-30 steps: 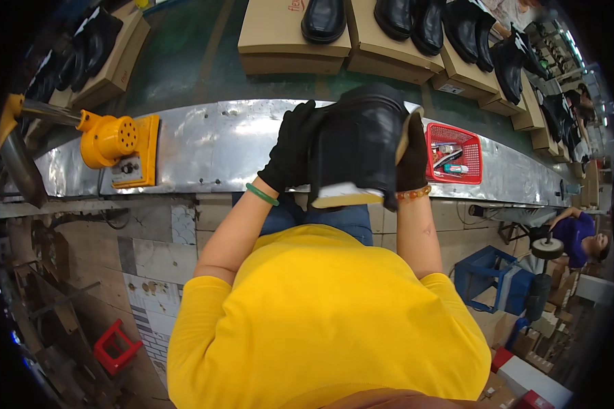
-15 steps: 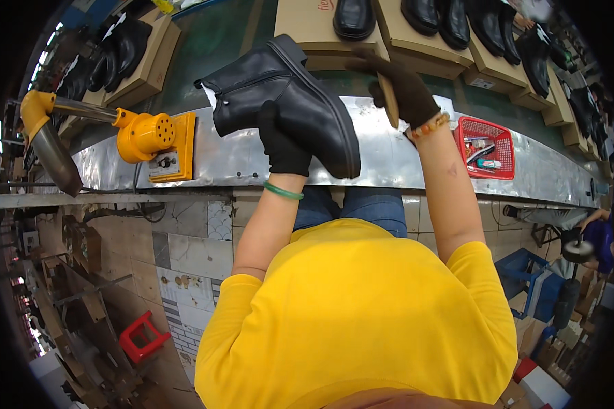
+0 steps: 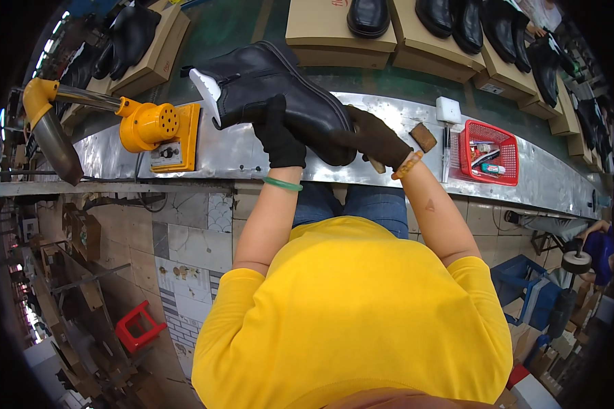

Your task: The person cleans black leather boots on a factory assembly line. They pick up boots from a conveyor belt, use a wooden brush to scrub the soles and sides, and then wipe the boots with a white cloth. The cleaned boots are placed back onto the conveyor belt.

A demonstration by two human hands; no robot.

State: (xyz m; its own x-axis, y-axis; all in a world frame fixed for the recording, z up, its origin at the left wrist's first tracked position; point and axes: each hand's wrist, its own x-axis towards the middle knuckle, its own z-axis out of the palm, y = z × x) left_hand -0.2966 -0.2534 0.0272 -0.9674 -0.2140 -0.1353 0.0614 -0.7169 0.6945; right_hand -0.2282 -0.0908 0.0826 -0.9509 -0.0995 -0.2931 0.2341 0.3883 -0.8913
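A black leather ankle boot (image 3: 280,78) with white paper in its opening is held up above the bench, toe toward the right. My left hand (image 3: 278,140), in a black glove, is closed round the boot from below. In a dark brown glove, my right hand (image 3: 377,140) is at the toe end, its fingers against the boot. A tan, wooden-looking tool (image 3: 376,164) shows under the right palm; the rest of it is hidden, so its kind is unclear. Just right of that hand, a brown block (image 3: 424,138) lies on the metal bench top (image 3: 232,153).
A red basket (image 3: 490,178) of small items sits to the right, beside a white block (image 3: 447,109) and a slim dark tool (image 3: 446,153). At left stands a yellow blower-like machine (image 3: 150,127). Shoe boxes (image 3: 341,56) with black footwear line the far side.
My right hand has come left and down from the bench to the boot's toe, bringing the tan tool. The boot has tilted flatter and shifted slightly left. The brown block is now uncovered.
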